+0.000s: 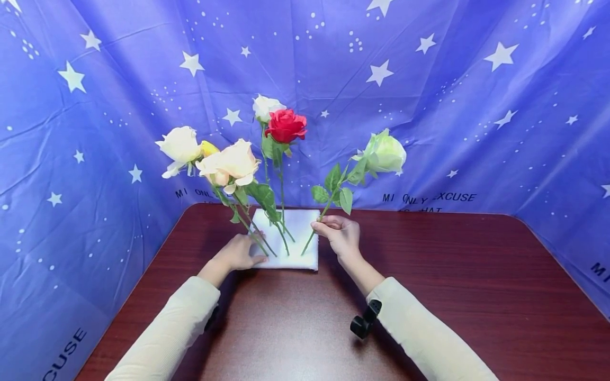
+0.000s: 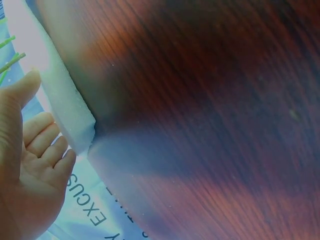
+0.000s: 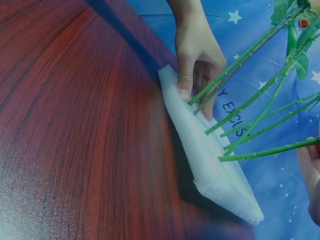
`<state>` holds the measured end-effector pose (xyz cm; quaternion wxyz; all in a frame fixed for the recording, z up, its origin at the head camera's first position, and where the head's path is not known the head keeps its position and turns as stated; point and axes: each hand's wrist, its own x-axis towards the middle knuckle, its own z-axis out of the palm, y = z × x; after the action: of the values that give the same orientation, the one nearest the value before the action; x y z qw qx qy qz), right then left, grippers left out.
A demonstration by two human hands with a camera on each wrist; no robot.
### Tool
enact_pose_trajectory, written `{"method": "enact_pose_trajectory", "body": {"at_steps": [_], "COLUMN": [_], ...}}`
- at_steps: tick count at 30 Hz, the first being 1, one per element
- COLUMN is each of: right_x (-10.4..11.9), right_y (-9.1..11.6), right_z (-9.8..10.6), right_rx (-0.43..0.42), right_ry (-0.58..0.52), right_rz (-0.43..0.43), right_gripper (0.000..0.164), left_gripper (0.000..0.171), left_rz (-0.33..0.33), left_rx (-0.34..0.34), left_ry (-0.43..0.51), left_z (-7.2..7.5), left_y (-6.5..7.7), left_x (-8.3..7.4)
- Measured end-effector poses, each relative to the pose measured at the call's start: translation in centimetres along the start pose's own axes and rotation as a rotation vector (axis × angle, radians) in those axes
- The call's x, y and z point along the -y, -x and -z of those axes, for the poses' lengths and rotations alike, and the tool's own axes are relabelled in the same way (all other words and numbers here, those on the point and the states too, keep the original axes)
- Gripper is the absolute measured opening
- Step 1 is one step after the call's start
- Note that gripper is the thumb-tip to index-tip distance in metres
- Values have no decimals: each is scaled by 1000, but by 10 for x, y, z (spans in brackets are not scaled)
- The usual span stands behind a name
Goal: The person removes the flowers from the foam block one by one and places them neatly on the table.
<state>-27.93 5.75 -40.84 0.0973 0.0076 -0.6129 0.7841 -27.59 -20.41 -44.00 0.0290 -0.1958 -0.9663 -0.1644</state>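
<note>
A pale green rose (image 1: 383,152) leans right, its leafy stem pinched low between the thumb and fingers of my right hand (image 1: 344,235). That stem's lower end meets the white foam board (image 1: 310,259). My left hand (image 1: 238,251) rests at the board's left end, thumb and fingers spread beside the nearest stems. In the right wrist view the left thumb (image 3: 185,93) touches the foam. Other roses stand in the board: a red rose (image 1: 287,126), a white rose (image 1: 268,108) behind it, a peach rose (image 1: 233,163), another white rose (image 1: 180,145) and a partly hidden yellow flower (image 1: 208,148).
The board lies near the far edge of a dark red wood-grain table (image 1: 429,275). A blue curtain (image 1: 324,58) with white stars hangs behind and at both sides. A black device (image 1: 364,320) is strapped at my right wrist.
</note>
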Motion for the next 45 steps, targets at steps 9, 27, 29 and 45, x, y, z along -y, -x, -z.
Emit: {"method": "enact_pose_trajectory", "body": {"at_steps": [9,27,29,45], "right_x": [6,7,11,29], "right_y": [-3,-6,-6,-8], "right_z": [0,4,6,22], "right_rx": [-35,-12,-8,8], "right_ry": [42,-101,-118,-169], "right_rz": [38,16,23,107], "right_gripper": [16,12,13,21], "left_gripper": [60,62,62,57], "left_rz": [4,20,20,10], "left_rx": [13,46,50,31], "left_ry": [-11,-16,-14,2], "left_z": [4,6,6,2], "left_y": [-3,-6,-6,-1], "left_x": [-2,-4,-4,-1]}}
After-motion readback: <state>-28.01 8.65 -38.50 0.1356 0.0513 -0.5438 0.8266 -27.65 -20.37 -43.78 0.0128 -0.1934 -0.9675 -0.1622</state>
